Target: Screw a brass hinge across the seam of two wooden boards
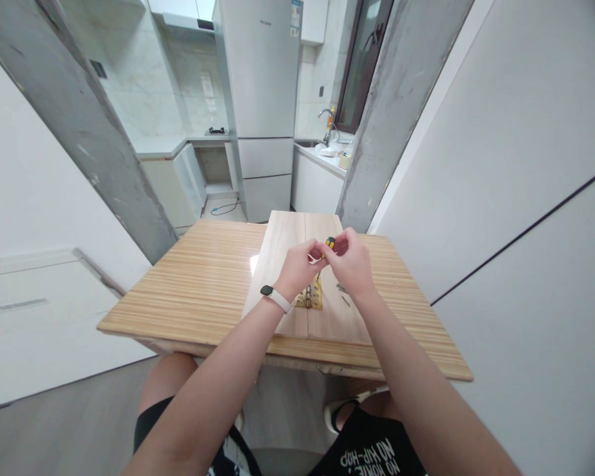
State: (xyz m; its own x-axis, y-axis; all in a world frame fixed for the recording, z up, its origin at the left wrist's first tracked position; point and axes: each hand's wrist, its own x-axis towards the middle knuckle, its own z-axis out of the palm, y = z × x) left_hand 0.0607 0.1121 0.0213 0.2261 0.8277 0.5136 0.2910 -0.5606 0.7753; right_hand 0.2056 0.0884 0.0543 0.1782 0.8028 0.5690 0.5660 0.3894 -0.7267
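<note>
Both my hands meet over two pale wooden boards (pixel 285 241) lying side by side. A small black-and-yellow screwdriver (pixel 330 242) is between them, its shaft pointing down toward a brass hinge (pixel 316 297). My right hand (pixel 351 261) grips the handle from the right. From the left, the fingers of my left hand (pixel 301 266) are pinched around the lower part of the screwdriver. The hinge lies across the seam between the boards, partly hidden by my left wrist. Whether the tip touches a screw is too small to tell. Several loose screws (pixel 345 295) lie right of the hinge.
The boards rest on a striped wooden table (pixel 213 277), with my legs under its front edge. Beyond it stand a fridge (pixel 265 73), a counter with a sink (pixel 322 149) and an open low cabinet (pixel 213 165). A white panel (pixel 515 165) rises close on the right.
</note>
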